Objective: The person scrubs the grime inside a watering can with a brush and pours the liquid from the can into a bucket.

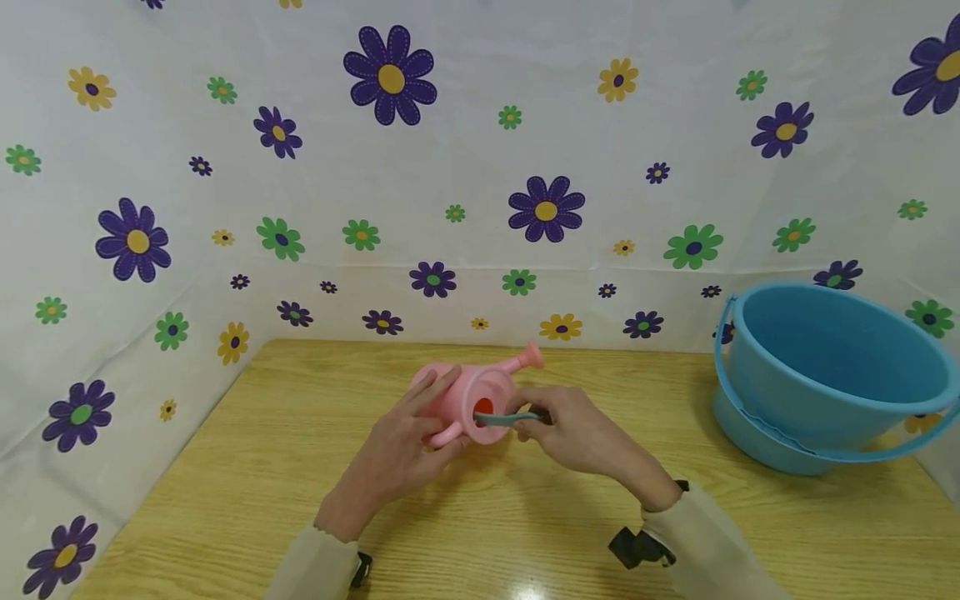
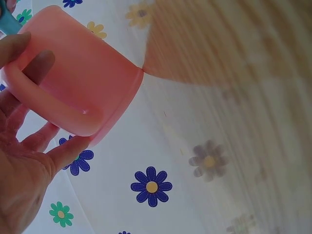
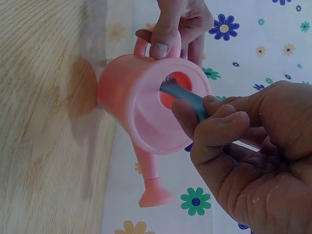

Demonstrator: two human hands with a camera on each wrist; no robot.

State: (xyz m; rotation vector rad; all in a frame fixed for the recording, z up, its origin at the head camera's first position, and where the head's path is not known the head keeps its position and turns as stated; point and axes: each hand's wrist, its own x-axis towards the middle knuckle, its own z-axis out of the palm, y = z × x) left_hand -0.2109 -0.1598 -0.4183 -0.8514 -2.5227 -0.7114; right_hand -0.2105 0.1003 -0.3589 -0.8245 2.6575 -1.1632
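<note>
A pink watering can (image 1: pixel 452 402) lies tipped toward me on the table, its round opening facing my right side and its spout (image 1: pixel 517 362) pointing to the back right. My left hand (image 1: pixel 393 458) grips it around the handle (image 2: pixel 48 105) and body. With thumb and fingers, my right hand (image 1: pixel 576 429) pinches a blue-grey toothbrush (image 3: pixel 187 97). The brush end reaches into the can's opening, where a few pale bristles (image 3: pixel 168 78) show in the right wrist view. Inside the can the rest of its head is hidden.
On the right of the wooden table (image 1: pixel 247 483) stands a large blue bucket (image 1: pixel 757 446), its handle hanging down in front. A white sheet (image 1: pixel 465 158) printed with flowers covers the back and sides.
</note>
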